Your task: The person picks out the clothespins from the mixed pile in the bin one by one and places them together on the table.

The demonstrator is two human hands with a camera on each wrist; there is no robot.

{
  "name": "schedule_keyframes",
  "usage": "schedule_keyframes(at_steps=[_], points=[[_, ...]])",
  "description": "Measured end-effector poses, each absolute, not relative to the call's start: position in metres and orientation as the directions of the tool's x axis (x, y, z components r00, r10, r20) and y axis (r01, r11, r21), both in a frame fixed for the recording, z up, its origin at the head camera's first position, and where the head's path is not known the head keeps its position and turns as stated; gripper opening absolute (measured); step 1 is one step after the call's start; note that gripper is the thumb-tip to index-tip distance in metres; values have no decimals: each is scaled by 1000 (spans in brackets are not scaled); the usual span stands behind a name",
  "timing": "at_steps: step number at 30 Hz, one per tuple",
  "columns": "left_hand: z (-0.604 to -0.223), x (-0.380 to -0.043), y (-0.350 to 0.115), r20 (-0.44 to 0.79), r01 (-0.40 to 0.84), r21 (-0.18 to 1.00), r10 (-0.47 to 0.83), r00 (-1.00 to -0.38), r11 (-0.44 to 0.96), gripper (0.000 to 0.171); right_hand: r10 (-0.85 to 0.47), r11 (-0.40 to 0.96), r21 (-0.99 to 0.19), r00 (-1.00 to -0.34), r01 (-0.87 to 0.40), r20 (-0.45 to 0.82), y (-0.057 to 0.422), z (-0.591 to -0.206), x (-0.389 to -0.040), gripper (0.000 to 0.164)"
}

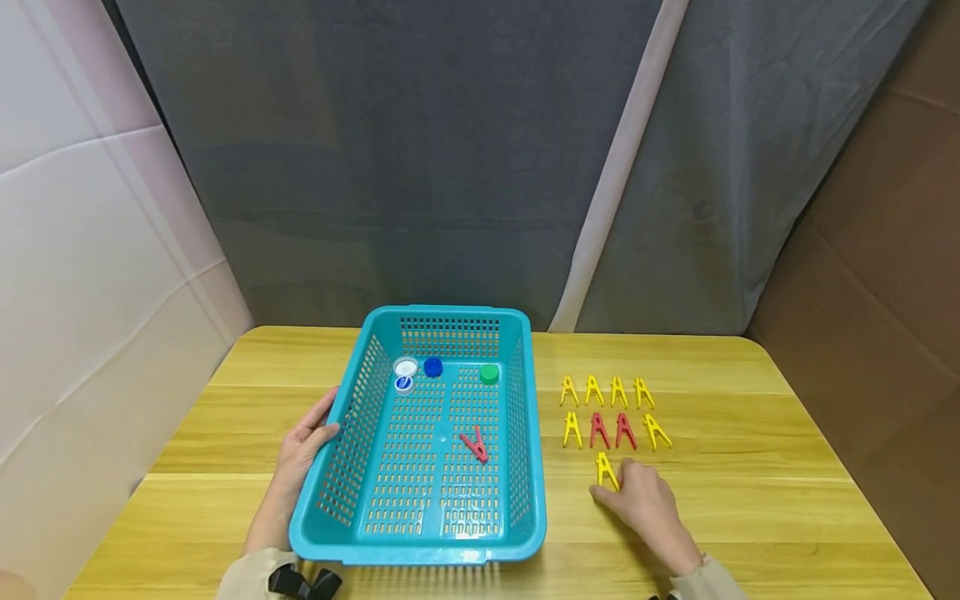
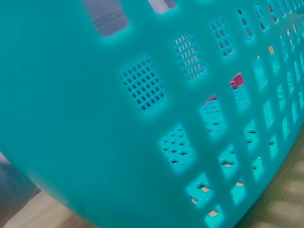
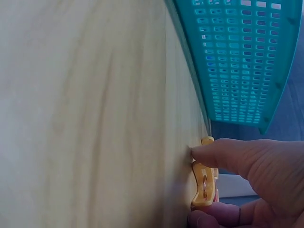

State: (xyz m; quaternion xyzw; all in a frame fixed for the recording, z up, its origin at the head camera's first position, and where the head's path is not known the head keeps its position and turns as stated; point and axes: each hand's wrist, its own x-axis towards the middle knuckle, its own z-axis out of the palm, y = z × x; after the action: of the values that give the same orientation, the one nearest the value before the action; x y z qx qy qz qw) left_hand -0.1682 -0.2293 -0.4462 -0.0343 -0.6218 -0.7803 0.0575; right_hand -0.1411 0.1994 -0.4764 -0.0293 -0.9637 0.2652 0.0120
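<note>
A turquoise plastic basket (image 1: pixel 417 553) stands on the table, and my left hand (image 1: pixel 298 450) holds its left rim with the thumb over the edge. The left wrist view is filled by the basket's slotted wall (image 2: pixel 95 142). Inside the basket lie a red clothespin (image 1: pixel 475 446), a green bottle cap (image 1: pixel 489 374), a blue cap (image 1: pixel 432 367), a white cap (image 1: pixel 406 367) and a blue-and-white cap (image 1: pixel 404 384). To the right of the basket my right hand (image 1: pixel 651 506) pinches a yellow clothespin (image 1: pixel 604 469) at the tabletop. The right wrist view shows this yellow clothespin (image 3: pixel 204 185) between thumb and fingers.
Beyond the right hand, clothespins lie in two rows: several yellow ones (image 1: pixel 593 390) at the back, then yellow and red ones (image 1: pixel 625 431) in front. The wooden table (image 1: pixel 750 467) meets a grey cloth (image 1: pixel 412 167) behind, with a white panel left and a brown panel right.
</note>
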Motion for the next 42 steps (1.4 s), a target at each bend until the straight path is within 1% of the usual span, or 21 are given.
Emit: schedule_keyframes(at_steps=[7, 13, 16, 18, 24, 28, 36, 42], points=[[-447, -169, -230, 123, 131, 966, -49, -991, -224, 51, 39, 867, -497, -999, 27, 12, 201, -476, -142, 45], [-447, -170, -229, 137, 144, 962, -46, -989, -233, 50, 34, 867, -497, -999, 45, -31, 202, -470, -145, 54], [-447, -170, -229, 150, 155, 960, -39, -988, -235, 50, 33, 858, -512, -999, 45, -32, 201, -462, -148, 55], [-448, -170, -229, 155, 159, 958, -37, -987, -239, 50, 23, 850, -526, -1000, 21, -3, 200, -454, -151, 52], [-448, -170, -230, 139, 146, 959, -47, -989, -243, 49, -19, 825, -558, -991, -90, 132, 193, -427, -164, 34], [-447, -169, -230, 131, 139, 963, -53, -990, -231, 49, -45, 812, -568, -986, -131, 162, 183, -409, -174, 26], [-448, -169, -230, 132, 139, 960, -48, -990, -241, 48, -107, 774, -609, -984, -174, 145, 150, -375, -194, 26], [-449, -168, -230, 133, 140, 962, -48, -990, -235, 47, -169, 753, -603, -963, -265, 212, 120, -357, -206, 26]])
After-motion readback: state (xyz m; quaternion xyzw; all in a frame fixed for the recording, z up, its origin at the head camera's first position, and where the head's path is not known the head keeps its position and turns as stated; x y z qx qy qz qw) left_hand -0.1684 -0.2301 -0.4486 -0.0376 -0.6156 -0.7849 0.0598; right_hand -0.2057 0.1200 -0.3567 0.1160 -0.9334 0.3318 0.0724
